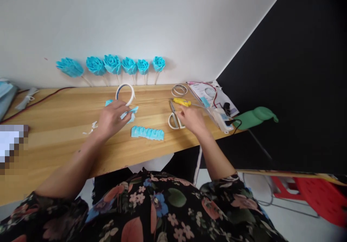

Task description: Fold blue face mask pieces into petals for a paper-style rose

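My left hand point(112, 117) is closed over a small piece of light blue paper point(133, 110), pinched between thumb and fingers. More blue paper point(108, 102) shows behind the hand; part of it is hidden. On the table to the right, my right hand point(192, 119) has its fingers curled at the handles of white-handled scissors point(172, 121), which lie with their blades pointing away from me. A yellow-handled tool point(182, 102) with a pale cord rests just beyond those fingers. Between my hands lies a pleated blue paper strip point(148, 133). A roll of white tape point(132, 94) stands on edge behind my left hand.
Several blue paper flowers point(112, 64) on sticks lean against the wall. Tape rings point(179, 90), printed sheets point(196, 90), a power strip point(226, 123) and a green object point(255, 118) are on the right. White scraps point(94, 124) lie at left; a red stool point(320, 196) stands below.
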Available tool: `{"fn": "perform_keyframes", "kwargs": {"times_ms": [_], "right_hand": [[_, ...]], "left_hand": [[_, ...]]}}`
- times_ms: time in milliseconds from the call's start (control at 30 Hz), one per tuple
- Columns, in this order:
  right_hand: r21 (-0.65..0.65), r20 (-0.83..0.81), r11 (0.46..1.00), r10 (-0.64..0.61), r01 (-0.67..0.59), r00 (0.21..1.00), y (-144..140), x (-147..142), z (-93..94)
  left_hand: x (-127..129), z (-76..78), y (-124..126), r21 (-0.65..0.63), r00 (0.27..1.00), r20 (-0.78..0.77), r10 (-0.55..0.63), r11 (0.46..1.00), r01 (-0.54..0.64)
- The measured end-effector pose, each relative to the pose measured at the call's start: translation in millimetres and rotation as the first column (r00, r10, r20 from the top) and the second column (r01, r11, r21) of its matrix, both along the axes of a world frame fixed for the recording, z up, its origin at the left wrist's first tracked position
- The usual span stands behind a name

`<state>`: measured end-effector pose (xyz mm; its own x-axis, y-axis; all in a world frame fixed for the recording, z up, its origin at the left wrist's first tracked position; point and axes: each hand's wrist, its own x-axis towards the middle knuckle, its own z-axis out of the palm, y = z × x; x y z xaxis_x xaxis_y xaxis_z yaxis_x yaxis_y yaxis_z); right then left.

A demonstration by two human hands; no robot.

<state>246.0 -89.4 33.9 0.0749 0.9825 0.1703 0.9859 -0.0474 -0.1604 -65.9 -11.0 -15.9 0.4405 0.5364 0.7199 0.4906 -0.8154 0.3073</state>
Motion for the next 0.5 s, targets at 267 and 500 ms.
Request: {"fn": "perform_keyframes", "kwargs": {"times_ms": [267, 500], "right_hand": [[-0.199, 0.089, 0.978, -0.041, 0.058, 0.995, 1, -11, -35.8], [-0.006, -0.989, 0.978, 0.025, -0.207, 0.145, -16, -4, -4.1]], "left_hand": [[9, 11.7, -10, -0.278, 0.977, 0.199, -0.071, 0.952, 0.125], [8, 19.0, -14, -0.455, 0.86, 0.498, -0.115, 0.809, 0.372]]}}
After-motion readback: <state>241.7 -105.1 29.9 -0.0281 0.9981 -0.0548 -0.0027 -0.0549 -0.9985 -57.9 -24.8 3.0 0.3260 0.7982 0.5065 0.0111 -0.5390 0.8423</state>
